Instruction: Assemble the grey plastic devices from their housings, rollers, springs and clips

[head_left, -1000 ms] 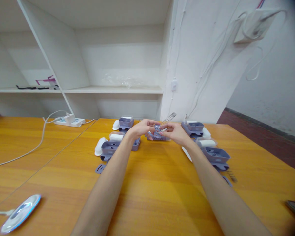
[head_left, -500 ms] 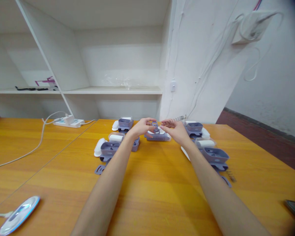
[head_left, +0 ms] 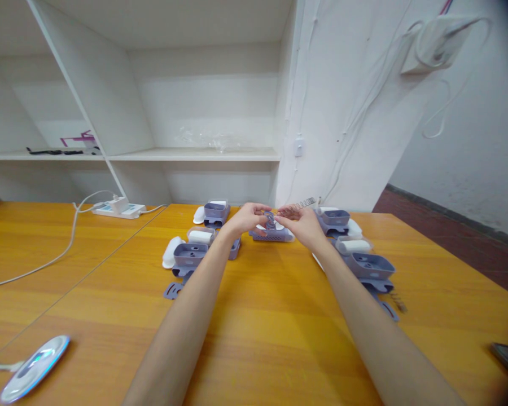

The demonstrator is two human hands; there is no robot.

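At the lower left of the frame, a glossy oval device (head_left: 36,369) lay on the wooden tabletop (head_left: 254,327), and a power strip (head_left: 130,211) sat farther back. Left of centre, a white cover (head_left: 173,252) lay beside a grey-purple tray (head_left: 190,255).

The left forearm rose from the bottom edge, slanting up and rightward to the middle of the frame. There the left hand (head_left: 248,219) arched palm inward, wrist slightly bent, its fingers partly curled with a gap between index and thumb. Their tips were at a small grey-purple fitting (head_left: 270,220); whether they gripped it could not be told. The fitting stood at mid-frame, between the hands and above a perforated grey-purple base (head_left: 271,237) on the table.

The right forearm slanted up and leftward from the lower right. The right hand (head_left: 303,225) pointed left, fingers folded around a coil spring (head_left: 308,203) whose free end stuck out to the upper right, while the thumb reached toward the fitting.

Right of centre stood a similar oblong tray (head_left: 372,267), with a loose spring (head_left: 398,303) near its lower right.
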